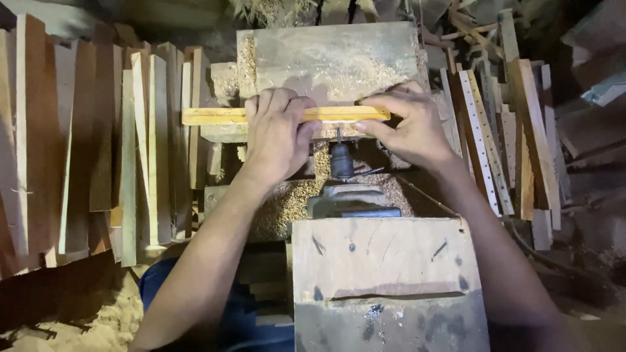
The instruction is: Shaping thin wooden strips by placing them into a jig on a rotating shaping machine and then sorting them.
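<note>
A narrow yellow wooden strip lies crosswise in front of me, held level by both hands. My left hand wraps over its middle, fingers curled across the top. My right hand pinches the strip's right end between thumb and fingers. Just under the strip, a dark drill chuck with a thin bit points up at the strip's near edge. The chuck sits on a metal machine body. Behind the strip is a sawdust-covered wooden board.
Many upright wooden slats stand stacked on the left, and more slats, some with rows of drilled holes, lean on the right. A worn wooden box covers the machine near me. Sawdust lies around the machine and on the floor.
</note>
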